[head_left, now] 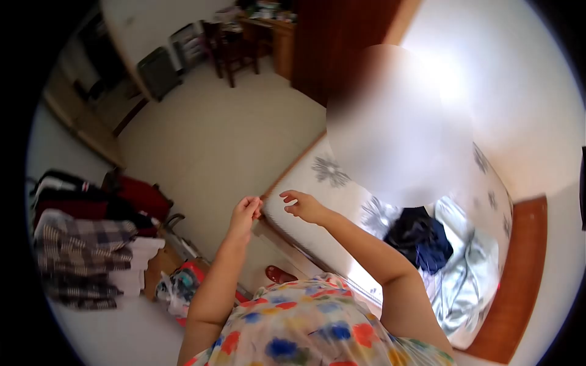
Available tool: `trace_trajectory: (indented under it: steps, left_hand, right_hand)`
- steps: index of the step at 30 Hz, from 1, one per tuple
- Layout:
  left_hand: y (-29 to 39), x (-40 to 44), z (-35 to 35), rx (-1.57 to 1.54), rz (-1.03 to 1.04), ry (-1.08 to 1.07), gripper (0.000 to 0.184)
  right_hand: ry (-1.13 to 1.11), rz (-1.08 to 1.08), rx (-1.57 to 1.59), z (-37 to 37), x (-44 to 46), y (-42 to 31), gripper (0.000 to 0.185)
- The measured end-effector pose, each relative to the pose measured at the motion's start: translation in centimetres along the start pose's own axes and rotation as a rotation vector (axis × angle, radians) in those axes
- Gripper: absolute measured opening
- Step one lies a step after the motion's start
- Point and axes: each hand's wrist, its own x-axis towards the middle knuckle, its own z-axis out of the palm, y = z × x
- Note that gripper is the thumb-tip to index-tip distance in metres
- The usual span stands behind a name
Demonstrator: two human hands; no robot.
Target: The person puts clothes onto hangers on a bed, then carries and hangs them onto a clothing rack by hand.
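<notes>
While both my hands reach out ahead of me, the mattress lies in front of and to the right of me, its near corner just beside my fingers. My right hand appears over that corner, released, its fingers loosely bent and spread with nothing between them. My left hand shows just left of the corner, against the pale floor; its fingers look bunched and partly curled, and I cannot tell whether they are fully closed or pinch something small.

The long axis of the mattress seems to run from its corner by my hands down towards the lower right, where a curved-looking, orange-brown wooden headboard stands across the end. Its cover is whitish, printed with grey, many-petalled flowers, and its edge is straight, with a darker border. A blurred patch hides part of it.

Towards the headboard, a crumpled dark garment, black and navy, lies against a shiny, pale silvery cloth that falls in soft folds. My dress is light, thin-looking fabric blotched red, blue and yellow. To my left, brown-grey plaid cloth hangs in layers.
</notes>
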Motion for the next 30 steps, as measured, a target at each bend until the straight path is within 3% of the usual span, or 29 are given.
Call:
trace_trajectory:
  steps: [2,3,13,20,23,25,27,30]
  left_hand:
    - [-0.1,-0.7,-1.9,0.054,-0.077,-0.056,0.022]
    - [-2.9,3.2,7.8,0.068,-0.024,-0.126,0.023]
    - [-12.4,-1.1,24.2,0.169,-0.296,-0.217,0.021]
    - [-19.3,-1.1,33.0,0.292,-0.465,-0.291,0.014]
    - [-22.8,-0.5,36.2,0.354,-0.539,-0.370,0.013]
    - [-25.4,-0.3,38.3,0.392,-0.596,-0.421,0.013]
    - [-26.9,1.3,40.9,0.430,-0.626,-0.467,0.013]
    - [-29.9,2.6,43.5,0.499,-0.643,-0.562,0.012]
  right_hand:
    - [0.024,0.116,0.136,2.2,-2.0,0.8,0.041]
    - [0.096,0.108,0.145,-7.2,-4.6,6.0,0.041]
    - [0.349,0.508,0.510,-17.4,-25.5,25.7,0.037]
    - [0.733,0.692,0.773,-20.2,-36.9,38.3,0.037]
    - [0.886,0.851,0.761,-20.2,-42.0,42.8,0.039]
    - [0.884,0.822,0.664,-17.0,-46.5,53.4,0.038]
    - [0.984,1.036,0.025,-17.5,-48.0,54.9,0.035]
    - [1.008,1.134,0.074,-17.3,-50.5,54.1,0.038]
